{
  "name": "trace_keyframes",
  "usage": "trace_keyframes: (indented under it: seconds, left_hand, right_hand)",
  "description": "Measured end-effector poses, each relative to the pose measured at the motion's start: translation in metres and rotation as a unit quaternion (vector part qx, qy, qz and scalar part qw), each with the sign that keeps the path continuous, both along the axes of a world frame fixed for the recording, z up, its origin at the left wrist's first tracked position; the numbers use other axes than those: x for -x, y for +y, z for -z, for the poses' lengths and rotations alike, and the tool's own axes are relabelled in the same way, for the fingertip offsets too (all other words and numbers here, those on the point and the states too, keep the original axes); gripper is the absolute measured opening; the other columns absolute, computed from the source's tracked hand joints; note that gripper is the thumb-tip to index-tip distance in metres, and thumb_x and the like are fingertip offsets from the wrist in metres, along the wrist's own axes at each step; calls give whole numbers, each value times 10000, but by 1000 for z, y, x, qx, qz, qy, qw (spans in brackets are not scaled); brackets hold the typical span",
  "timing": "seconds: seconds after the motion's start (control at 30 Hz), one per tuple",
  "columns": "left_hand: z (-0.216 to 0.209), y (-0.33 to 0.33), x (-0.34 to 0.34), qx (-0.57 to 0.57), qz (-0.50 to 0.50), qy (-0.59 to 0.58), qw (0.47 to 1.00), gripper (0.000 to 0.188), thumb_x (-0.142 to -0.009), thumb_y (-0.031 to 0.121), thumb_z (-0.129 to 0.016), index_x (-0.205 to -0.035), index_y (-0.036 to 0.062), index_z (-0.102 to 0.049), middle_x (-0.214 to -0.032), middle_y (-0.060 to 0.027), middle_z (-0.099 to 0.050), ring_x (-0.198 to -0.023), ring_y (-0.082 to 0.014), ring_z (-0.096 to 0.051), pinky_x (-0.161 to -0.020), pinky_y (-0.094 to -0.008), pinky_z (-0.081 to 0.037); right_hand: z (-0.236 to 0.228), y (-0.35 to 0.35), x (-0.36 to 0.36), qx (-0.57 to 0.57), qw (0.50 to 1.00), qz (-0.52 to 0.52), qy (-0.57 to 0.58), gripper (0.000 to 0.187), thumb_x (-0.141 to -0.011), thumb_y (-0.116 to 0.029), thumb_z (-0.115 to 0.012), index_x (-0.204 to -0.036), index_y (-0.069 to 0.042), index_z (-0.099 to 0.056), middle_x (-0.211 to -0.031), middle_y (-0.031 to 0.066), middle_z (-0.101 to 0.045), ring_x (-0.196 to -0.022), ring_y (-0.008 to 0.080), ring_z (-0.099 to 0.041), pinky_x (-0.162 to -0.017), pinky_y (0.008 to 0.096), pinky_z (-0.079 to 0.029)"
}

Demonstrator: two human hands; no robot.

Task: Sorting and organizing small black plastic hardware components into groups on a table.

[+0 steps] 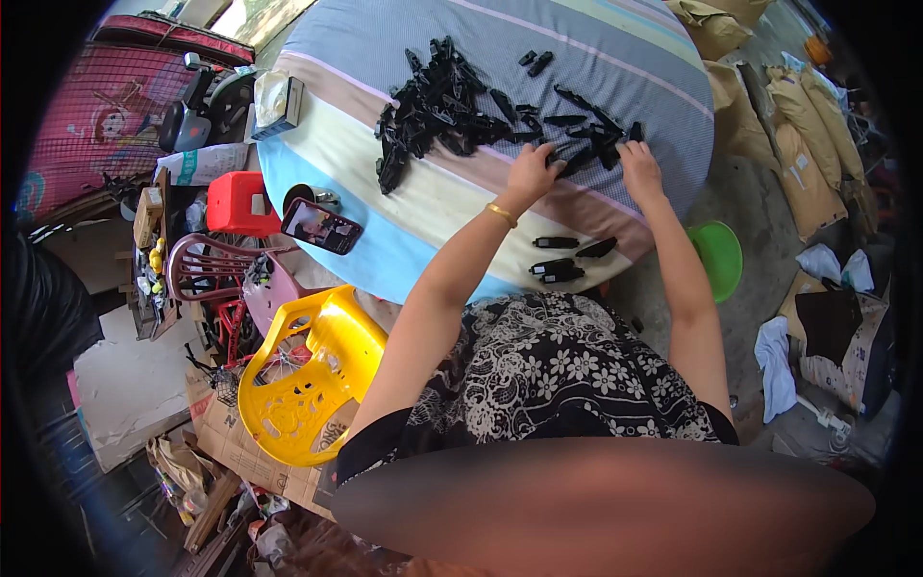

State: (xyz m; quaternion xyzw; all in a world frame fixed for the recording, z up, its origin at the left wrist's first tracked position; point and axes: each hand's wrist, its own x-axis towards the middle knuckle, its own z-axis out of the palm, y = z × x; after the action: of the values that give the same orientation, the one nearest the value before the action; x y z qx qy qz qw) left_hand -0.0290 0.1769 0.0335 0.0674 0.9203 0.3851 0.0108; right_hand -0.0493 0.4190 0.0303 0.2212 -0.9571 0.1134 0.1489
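A heap of black plastic parts (437, 101) lies on a round table covered with a striped cloth (596, 58). My left hand (532, 173), with a gold bracelet at the wrist, grips one black part at the heap's near edge. My right hand (638, 162) rests on the loose black parts (596, 135) beside it, fingers curled over them. Closer to me, three assembled black pieces (562, 258) lie apart on the cloth.
A phone (321, 227) leans at the table's left edge. A yellow plastic chair (298, 370), a red stool (240, 202) and a pink chair stand at my left. A green basin (719, 258) and brown sacks (808, 125) sit on the right.
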Motion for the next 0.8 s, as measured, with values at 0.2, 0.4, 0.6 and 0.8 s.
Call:
trace_keyframes:
  seconds: [0.2, 0.4, 0.6, 0.8]
  left_hand:
    - [8, -2, 8, 16, -30, -28, 999, 521, -712, 380, -731, -1040, 33, -522, -961, -195, -556, -890, -374, -562, -764, -421, -473]
    - [7, -3, 1, 4, -76, -19, 997, 479, -694, 290, -738, -1009, 16, -504, -931, -222, -577, -885, -386, -559, -778, -427, -465]
    - [20, -15, -9, -29, -69, 43, 996, 366, -705, 140, -651, -1020, 30, -500, -924, -210, -593, -880, -374, -571, -774, -435, -471]
    - [-15, -24, -69, -59, 173, 27, 983, 325, -723, 38, -590, -1048, 42, -588, -953, -154, -635, -941, -350, -560, -839, -421, -456]
  right_hand:
    - [-1, -9, -20, 71, 995, -3, -70, 224, -755, -112, -616, -965, -39, -594, -955, 105, -577, -921, 292, -545, -757, 389, -478]
    - [11, -16, -28, 164, 980, 59, -97, 221, -720, -121, -661, -927, -61, -610, -906, 85, -600, -882, 294, -557, -741, 388, -475]
    - [-1, -26, -32, 166, 982, 29, -91, 223, -708, -96, -660, -920, -56, -604, -916, 84, -597, -895, 296, -551, -752, 386, -470]
    - [5, -24, -37, 168, 982, 48, -67, 228, -723, -76, -596, -949, -46, -594, -909, 101, -585, -871, 308, -547, -742, 392, -465]
